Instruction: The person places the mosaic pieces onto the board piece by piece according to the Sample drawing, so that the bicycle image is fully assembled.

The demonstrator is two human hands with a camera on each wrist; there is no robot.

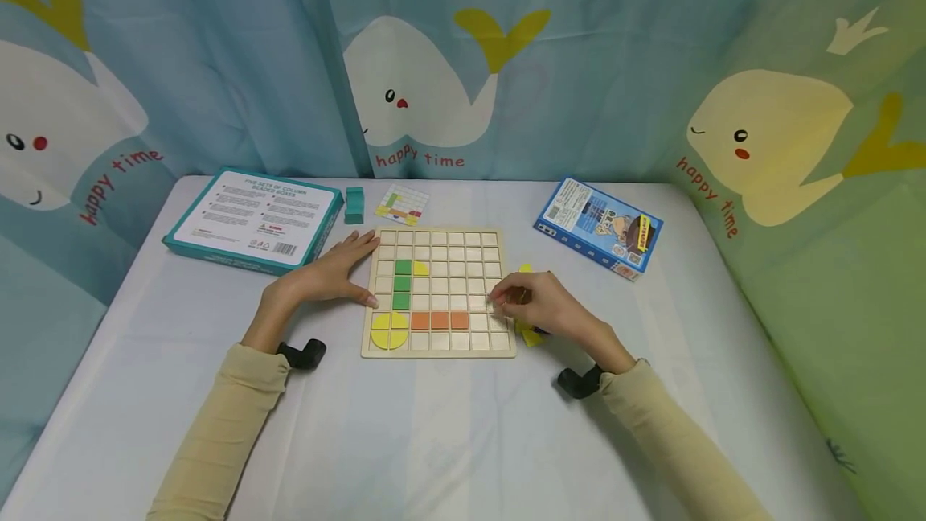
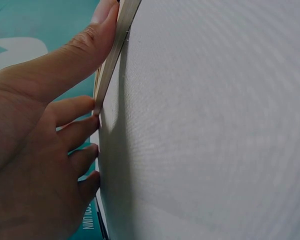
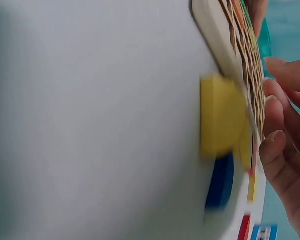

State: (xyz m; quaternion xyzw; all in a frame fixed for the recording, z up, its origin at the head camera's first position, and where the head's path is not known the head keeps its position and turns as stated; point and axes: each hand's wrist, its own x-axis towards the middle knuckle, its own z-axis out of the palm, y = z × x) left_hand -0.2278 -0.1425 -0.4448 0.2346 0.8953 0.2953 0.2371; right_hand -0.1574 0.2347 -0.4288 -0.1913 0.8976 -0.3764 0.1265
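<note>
A wooden grid board lies on the table, holding three green squares, three orange squares, a yellow circle of four quarters and one yellow quarter. My left hand rests against its left edge, thumb and fingers spread; the left wrist view shows the hand touching the board's rim. Above the board's right side, my right hand pinches a small thin piece, mostly hidden by the fingers. In the right wrist view the hand shows a reddish sliver between thumb and fingers.
Yellow pieces lie right of the board, partly under my right hand; a blue piece is beside them. Behind stand a teal-edged box, a teal block, a pattern card and a blue box.
</note>
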